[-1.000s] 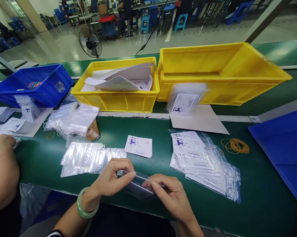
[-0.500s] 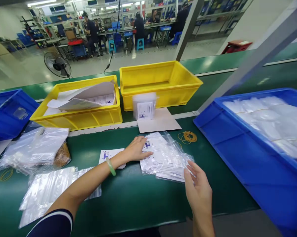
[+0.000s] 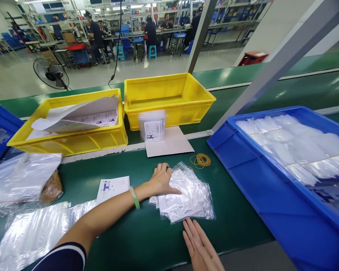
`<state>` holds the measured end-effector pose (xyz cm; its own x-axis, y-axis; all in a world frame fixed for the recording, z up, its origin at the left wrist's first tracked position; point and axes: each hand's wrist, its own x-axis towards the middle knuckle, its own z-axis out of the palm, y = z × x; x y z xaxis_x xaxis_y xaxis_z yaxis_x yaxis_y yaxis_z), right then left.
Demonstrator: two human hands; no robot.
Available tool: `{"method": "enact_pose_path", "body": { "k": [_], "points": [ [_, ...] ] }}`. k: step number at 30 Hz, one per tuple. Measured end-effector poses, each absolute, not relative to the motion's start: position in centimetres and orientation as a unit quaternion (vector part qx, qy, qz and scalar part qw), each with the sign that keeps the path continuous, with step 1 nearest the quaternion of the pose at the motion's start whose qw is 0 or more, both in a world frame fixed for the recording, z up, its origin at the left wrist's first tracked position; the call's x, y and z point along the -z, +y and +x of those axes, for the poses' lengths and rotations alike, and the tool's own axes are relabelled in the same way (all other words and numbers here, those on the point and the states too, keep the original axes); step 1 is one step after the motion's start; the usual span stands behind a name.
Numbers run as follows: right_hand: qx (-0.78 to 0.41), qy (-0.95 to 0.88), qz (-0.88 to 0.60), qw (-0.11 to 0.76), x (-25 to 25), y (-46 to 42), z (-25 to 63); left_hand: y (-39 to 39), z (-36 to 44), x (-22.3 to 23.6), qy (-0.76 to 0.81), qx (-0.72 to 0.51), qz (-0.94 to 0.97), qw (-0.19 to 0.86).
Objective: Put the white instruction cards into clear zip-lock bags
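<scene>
My left hand [image 3: 161, 179] lies on the far left corner of a pile of clear zip bags with printed cards inside [image 3: 186, 197], fingers bent over its edge. A green bangle [image 3: 134, 197] is on that wrist. My right hand [image 3: 199, 244] is flat on the green belt just in front of the pile, fingers straight and together, touching or nearly touching its near edge. A small stack of printed cards [image 3: 113, 187] lies left of the left wrist. Empty clear bags [image 3: 36, 233] spread at the near left.
Two yellow crates stand behind: the left one [image 3: 70, 141] holds paper sheets and cards, the right one [image 3: 169, 98] looks empty. A big blue bin [image 3: 259, 210] of bundled bags fills the right. Rubber bands [image 3: 200, 160], a bagged card leaning on the crate [image 3: 152, 128], a floor fan [image 3: 50, 73].
The view swung right from the bag I was holding in both hands. My left hand went onto the filled pile, which now sits squared up. My right hand dropped flat before it.
</scene>
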<state>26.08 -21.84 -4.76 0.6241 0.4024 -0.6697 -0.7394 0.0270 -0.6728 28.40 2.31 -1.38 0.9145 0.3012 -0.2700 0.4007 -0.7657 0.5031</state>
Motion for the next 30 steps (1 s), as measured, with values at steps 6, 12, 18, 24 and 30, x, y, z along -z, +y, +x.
{"method": "enact_pose_path", "body": {
  "k": [6,12,18,24,30],
  "points": [
    [-0.476,0.12,-0.471,0.733,7.7,-23.1,27.9,0.3,27.8,0.1,0.194,0.144,0.916,0.322],
    [-0.453,0.098,-0.478,0.746,7.9,-23.3,27.3,0.2,26.4,-0.5,0.237,0.175,0.875,0.383],
    [-0.447,0.126,-0.502,0.73,8.1,-23.0,27.3,0.6,24.6,0.4,0.241,0.162,0.862,0.415],
    [-0.421,0.127,-0.57,0.694,7.8,-21.4,26.5,-1.1,21.8,0.1,0.221,0.064,0.796,0.56],
    [-0.311,-0.026,-0.578,0.754,3.4,-18.4,26.0,-1.9,18.6,-1.3,0.073,-0.113,0.725,0.675]
  ]
}}
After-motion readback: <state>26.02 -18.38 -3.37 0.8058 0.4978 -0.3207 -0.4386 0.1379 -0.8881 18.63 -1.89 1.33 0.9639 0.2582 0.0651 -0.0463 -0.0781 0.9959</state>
